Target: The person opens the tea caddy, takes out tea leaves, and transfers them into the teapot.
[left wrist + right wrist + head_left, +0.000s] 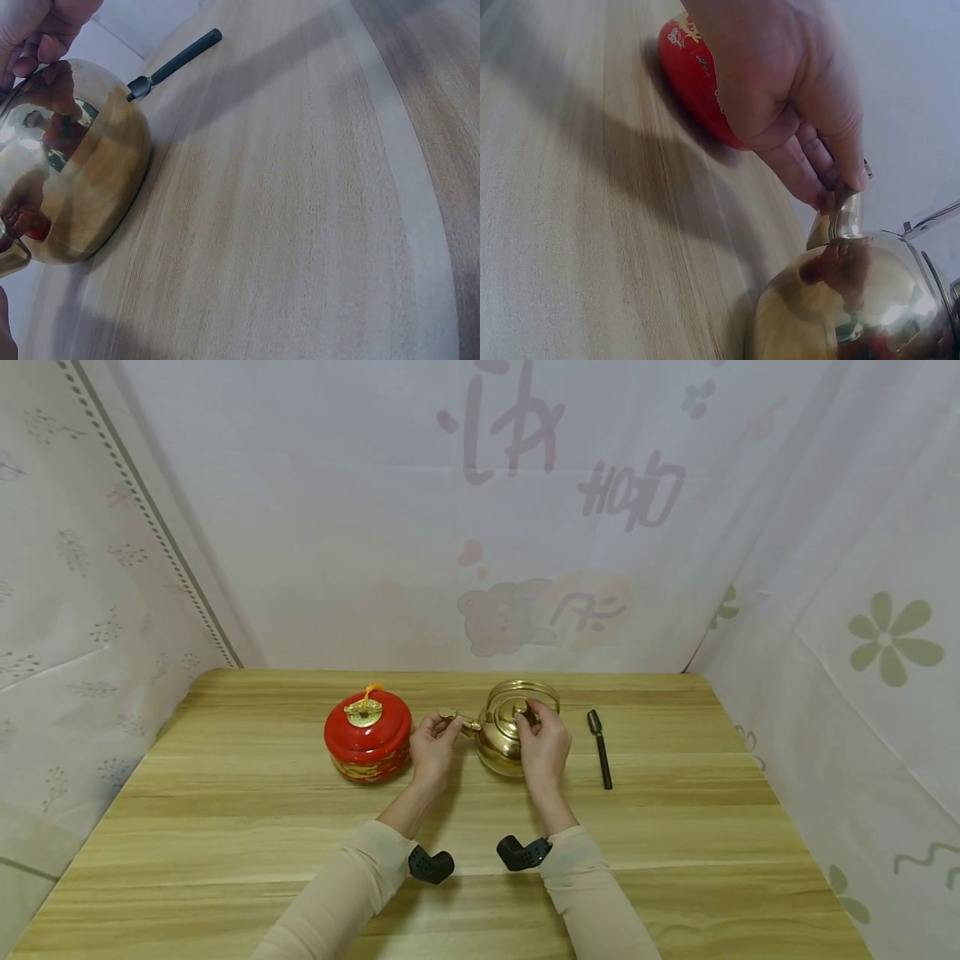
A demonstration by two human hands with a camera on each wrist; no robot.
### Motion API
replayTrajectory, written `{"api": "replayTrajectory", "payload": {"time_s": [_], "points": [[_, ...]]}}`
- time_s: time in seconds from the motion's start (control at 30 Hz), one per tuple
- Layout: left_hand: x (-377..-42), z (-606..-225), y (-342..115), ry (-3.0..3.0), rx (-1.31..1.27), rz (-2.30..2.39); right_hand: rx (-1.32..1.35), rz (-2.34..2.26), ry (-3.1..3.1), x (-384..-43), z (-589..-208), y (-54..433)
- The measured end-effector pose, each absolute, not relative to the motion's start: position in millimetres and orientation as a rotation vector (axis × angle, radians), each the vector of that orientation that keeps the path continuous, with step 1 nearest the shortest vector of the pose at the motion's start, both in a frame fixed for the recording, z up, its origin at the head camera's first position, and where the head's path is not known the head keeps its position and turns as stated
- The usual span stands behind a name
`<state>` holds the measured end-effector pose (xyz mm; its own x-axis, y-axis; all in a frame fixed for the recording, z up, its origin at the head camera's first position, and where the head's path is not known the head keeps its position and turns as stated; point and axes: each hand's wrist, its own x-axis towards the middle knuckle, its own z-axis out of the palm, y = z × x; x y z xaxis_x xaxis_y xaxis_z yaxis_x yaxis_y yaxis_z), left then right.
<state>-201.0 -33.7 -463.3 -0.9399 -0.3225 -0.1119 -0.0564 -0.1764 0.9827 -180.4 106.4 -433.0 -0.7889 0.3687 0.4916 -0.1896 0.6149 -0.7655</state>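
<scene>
A shiny brass kettle (498,750) stands upright on the table, its spout (470,725) pointing left and its hoop handle (525,683) raised. At the spout's outer end, my left hand (432,752) pinches it between thumb and fingers; the right wrist view shows this grip from the side. My right hand (546,747) reaches over the kettle and pinches the knob of its round lid (507,712). The lid appears seated on the body. Fingers partly hide the knob in the head view, and the left wrist view shows only part of that hand (37,30).
Close to the left hand sits a red lidded jar (366,742) with gold decoration and an orange tassel. A slim black scoop-like tool (602,756) lies right of the kettle. Printed cloth (360,527) hangs behind the wooden table (675,860) and at both sides.
</scene>
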Motion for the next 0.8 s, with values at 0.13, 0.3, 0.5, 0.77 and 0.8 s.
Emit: {"api": "replayTrajectory", "payload": {"time_s": [0.13, 0.3, 0.5, 0.77, 0.8], "points": [[-200.9, -462.5, -34.0, -1.899, 0.446, -2.239, -0.137, 1.138, -2.207, -180.2, -433.2, 106.3], [-200.9, -462.2, -34.0, -1.916, 0.446, -2.225, -0.128, 1.128, -2.201, -179.7, -433.1, 106.3], [-201.1, -462.8, -34.1, -1.922, 0.438, -2.215, -0.124, 1.108, -2.21, -179.6, -432.7, 106.8], [-200.8, -462.0, -34.4, -1.914, 0.434, -2.227, -0.114, 1.097, -2.223, -179.4, -432.8, 107.7], [-200.8, -461.8, -34.3, -1.914, 0.433, -2.227, -0.11, 1.095, -2.222, -179.5, -433.0, 107.9]]}}
